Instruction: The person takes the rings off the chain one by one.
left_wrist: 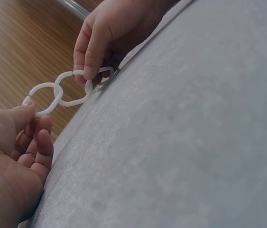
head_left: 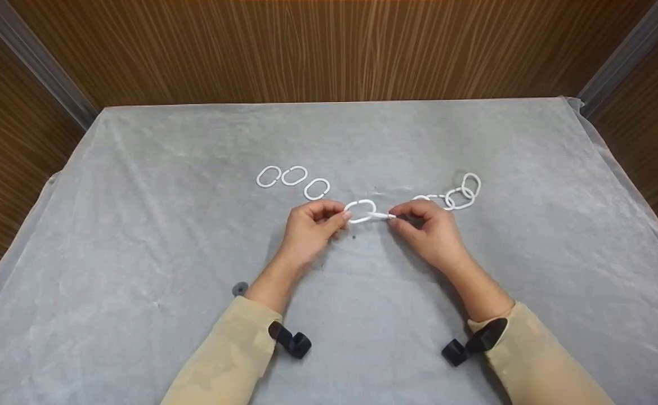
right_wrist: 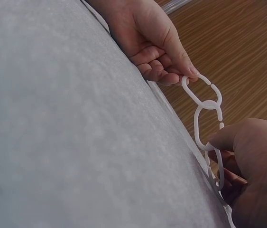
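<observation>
My left hand (head_left: 312,228) pinches a white oval plastic link (head_left: 361,211) between thumb and fingertips. That link is hooked through a second white link (left_wrist: 71,89), which my right hand (head_left: 430,230) pinches at its far end. Each link has a small gap in one side, plain in the right wrist view. From the right hand the white chain (head_left: 466,191) runs on to the right, partly hidden behind the fingers, its end links lying on the grey cloth.
Three loose white links, a left one (head_left: 268,176), a middle one (head_left: 294,175) and a nearer one (head_left: 317,189), lie beyond my left hand. A small dark round object (head_left: 240,288) sits beside the left forearm. Brown wood-grain panels (head_left: 329,50) stand around the cloth-covered table (head_left: 165,225).
</observation>
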A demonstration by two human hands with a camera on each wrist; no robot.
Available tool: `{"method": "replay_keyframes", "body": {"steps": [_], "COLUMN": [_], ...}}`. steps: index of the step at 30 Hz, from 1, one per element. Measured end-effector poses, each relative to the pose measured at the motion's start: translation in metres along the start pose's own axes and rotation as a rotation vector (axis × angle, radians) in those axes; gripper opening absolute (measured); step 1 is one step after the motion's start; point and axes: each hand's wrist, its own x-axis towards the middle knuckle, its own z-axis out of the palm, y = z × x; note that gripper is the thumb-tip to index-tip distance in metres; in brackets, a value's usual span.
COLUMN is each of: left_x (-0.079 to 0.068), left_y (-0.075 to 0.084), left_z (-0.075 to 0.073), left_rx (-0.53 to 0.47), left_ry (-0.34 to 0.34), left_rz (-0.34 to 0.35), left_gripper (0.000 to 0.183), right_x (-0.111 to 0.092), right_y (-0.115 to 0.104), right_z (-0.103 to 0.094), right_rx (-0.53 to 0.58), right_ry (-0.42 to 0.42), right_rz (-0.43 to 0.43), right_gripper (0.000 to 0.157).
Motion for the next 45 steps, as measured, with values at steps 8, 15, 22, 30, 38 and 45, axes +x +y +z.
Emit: {"method": "replay_keyframes", "body": {"steps": [8, 15, 22, 30, 38, 45], "left_x": [0.0005, -0.0007, -0.0016, -0.0024, -0.0032, -0.0032], "left_y": [-0.0002, 0.0008, 0.0012, 0.0027, 0.0036, 0.0030], "left_z": [0.0006, 0.0005, 0.0004, 0.0003, 0.0006, -0.0003], "left_rx": [-0.001, -0.014, -0.036, -0.029, -0.029, 0.028], "left_ry": [0.008, 0.016, 0.007, -0.023, -0.064, -0.103], "left_rz": [-0.008, -0.016, -0.016, -0.009, -0.014, 0.002], "left_gripper": [0.009, 0.010, 0.013, 0.011, 0.010, 0.012], "right_x": [-0.0005, -0.0016, -0.0018, -0.0024, -0.0026, -0.0025], "right_y": [0.0020, 0.0007, 0.0001, -0.0009, -0.0014, -0.0026], "right_z": [-0.0002, 0.0007, 0.0008, 0.0013, -0.0003, -0.0004], "right_rx": [0.050, 0.135, 0.178, 0.204, 0.215, 0.214], "right_ry": [-0.008, 0.001, -0.025, -0.049, -0.078, -0.098], "right_rz": [-0.007, -0.036, -0.075, -0.096, -0.098, -0.097], "right_gripper": [0.009, 0.015, 0.010, 0.012, 0.014, 0.013]}}
